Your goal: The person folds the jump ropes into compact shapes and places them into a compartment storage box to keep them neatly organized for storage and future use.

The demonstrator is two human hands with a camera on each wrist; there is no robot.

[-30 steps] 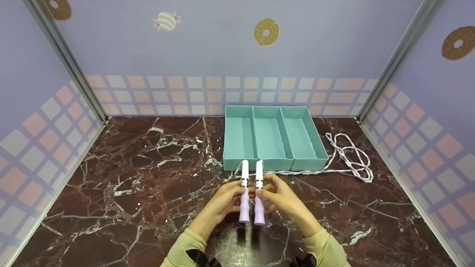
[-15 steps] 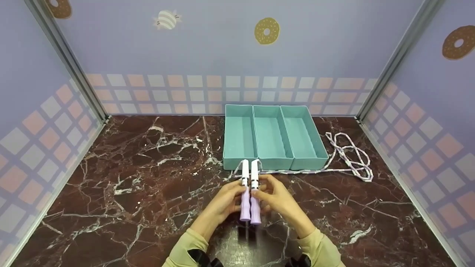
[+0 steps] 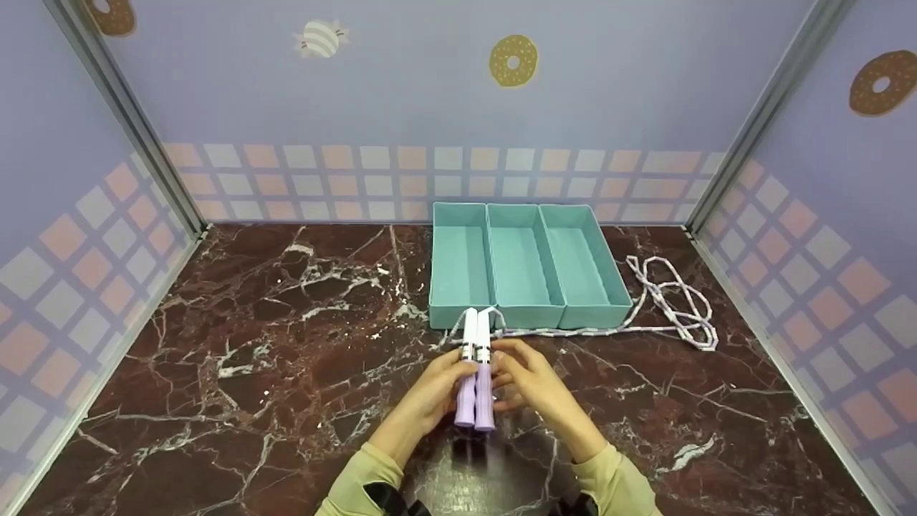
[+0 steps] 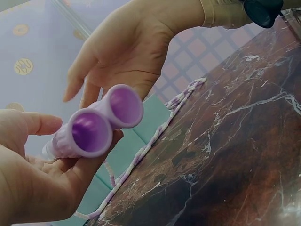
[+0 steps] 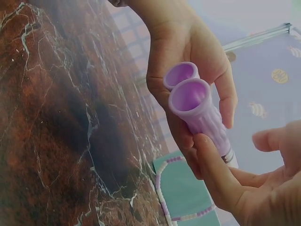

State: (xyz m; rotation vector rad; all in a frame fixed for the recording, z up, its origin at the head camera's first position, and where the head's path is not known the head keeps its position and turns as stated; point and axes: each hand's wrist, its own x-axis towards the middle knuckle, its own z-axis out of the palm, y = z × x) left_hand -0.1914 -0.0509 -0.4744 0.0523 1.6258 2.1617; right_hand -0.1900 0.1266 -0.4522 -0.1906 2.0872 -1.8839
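Two jump rope handles, a left one (image 3: 466,401) and a right one (image 3: 484,405), lie side by side and touch, with white tops and lilac grips. My left hand (image 3: 428,394) holds the pair, thumb at the left handle and fingers underneath. My right hand (image 3: 534,383) is at the right handle; in the right wrist view its fingers (image 5: 216,172) touch the grip while the thumb stands off. Both hollow grip ends (image 4: 91,133) face the wrist cameras. The white-and-purple beaded rope (image 3: 673,304) runs from the handle tops along the box front to loose loops at the right.
A teal box (image 3: 530,317) with three long compartments stands behind the hands, near the back wall. Dark red marble tabletop (image 3: 251,401) stretches to both sides. Patterned panels (image 3: 358,86) enclose the back and sides.
The right handle has moved left against the other one, its top now touching it. My right thumb has come away from the grip. Both handles have shifted slightly left at the bottom.
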